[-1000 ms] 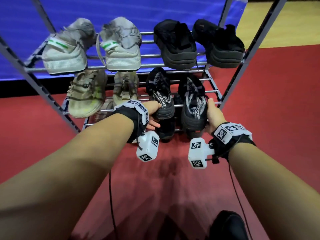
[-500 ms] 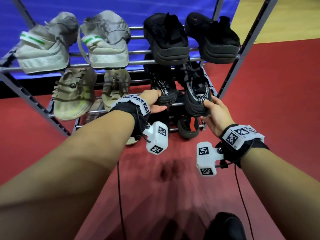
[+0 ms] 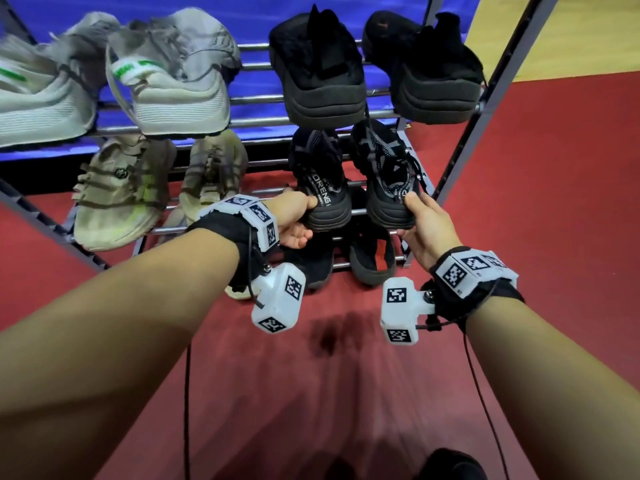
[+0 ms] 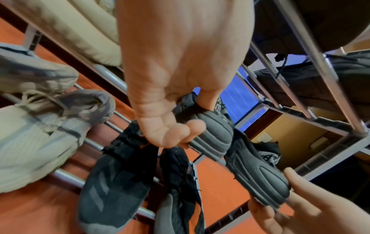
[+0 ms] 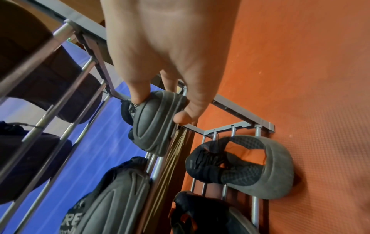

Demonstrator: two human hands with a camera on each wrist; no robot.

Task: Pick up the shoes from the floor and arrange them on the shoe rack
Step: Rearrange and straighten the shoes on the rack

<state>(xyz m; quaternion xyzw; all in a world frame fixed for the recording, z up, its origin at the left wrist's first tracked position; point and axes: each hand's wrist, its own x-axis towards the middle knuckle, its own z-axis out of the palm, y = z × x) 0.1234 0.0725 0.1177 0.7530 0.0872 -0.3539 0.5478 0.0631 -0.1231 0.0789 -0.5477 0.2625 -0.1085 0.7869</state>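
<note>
Two black shoes held at the shoe rack [image 3: 491, 81]

The left hand [image 3: 294, 216] grips the heel of one black shoe [image 3: 322, 188]; the right hand [image 3: 427, 226] grips the other shoe [image 3: 388, 174], both on the middle shelf.

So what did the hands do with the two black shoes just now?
Both hands pushed their shoes forward, deeper onto the middle shelf. The left hand still grips the heel of the left black shoe, the right hand the right black shoe. The grey, beige and top black pairs stayed put.
</note>
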